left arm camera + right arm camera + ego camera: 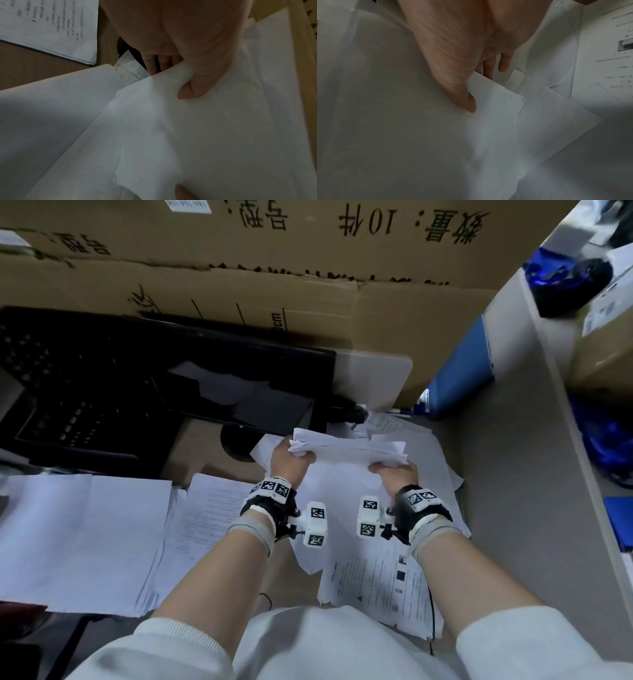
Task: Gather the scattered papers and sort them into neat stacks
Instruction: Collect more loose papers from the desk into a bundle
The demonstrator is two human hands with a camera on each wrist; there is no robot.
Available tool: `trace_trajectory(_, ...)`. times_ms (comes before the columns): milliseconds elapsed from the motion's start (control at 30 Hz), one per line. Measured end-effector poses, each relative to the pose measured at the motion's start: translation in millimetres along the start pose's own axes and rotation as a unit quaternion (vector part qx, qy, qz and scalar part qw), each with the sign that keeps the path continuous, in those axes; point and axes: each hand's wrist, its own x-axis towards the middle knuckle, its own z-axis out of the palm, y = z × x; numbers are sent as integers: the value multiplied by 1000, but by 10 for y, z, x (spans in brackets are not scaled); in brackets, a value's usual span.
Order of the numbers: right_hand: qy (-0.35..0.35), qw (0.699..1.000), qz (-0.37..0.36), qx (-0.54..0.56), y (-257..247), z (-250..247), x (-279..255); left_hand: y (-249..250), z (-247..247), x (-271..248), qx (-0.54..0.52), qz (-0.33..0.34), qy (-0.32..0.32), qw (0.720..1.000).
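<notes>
Left hand [289,461] and right hand [397,474] each gripping opposite ends of the paper bundle [346,447] between them.

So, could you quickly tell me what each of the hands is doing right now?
Left hand: gripping the bundle of papers.
Right hand: gripping the same bundle.

White paper bundle [349,448] held aloft.

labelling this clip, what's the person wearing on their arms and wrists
White sleeves pushed up, forearms bare. Each wrist has a grey cuff and a black strap topped with white blocks of black-and-white square tags. A white boxy camera with the same tags juts from each strap, with thin black cables.
</notes>
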Motion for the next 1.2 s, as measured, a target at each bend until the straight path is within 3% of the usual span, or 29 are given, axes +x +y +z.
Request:
trace_trajectory(100, -17, 1000, 16, -15, 29, 23, -31, -77, 15, 63, -13, -17, -22, 1000)
trace_trajectory(233, 13, 1000, -5, 22, -4, -23, -69, -23, 22, 72, -61, 1, -51, 997)
trace_trajectory(467, 74, 987, -4, 139, 119, -363, -288, -113, 287, -96, -81, -41, -196, 976)
trace_trajectory(633, 63, 990, 43, 123, 578, -638, -467, -228, 631, -362, -105, -12, -178, 978)
trace_trajectory(733, 49, 990, 105, 74, 869, -797, -575, -298, 795, -521, -74, -11, -203, 976)
trace_trajectory(900, 77, 986, 140, 38, 1331, -902, -565, -558, 911, -659, 28, -26, -263, 964)
trace_trajectory(967, 58, 984, 165, 23, 1454, -924, -518, -718, 974, -724, 64, -55, -254, 963)
trace_trajectory(1067, 44, 980, 193, 14, 1637, -968, -438, -966, 1076, -809, 81, -93, -188, 974)
trace_trajectory(1200, 81, 962, 252, -69, 2001, -1116, -346, -1226, 1093, -896, 101, -93, -110, 984)
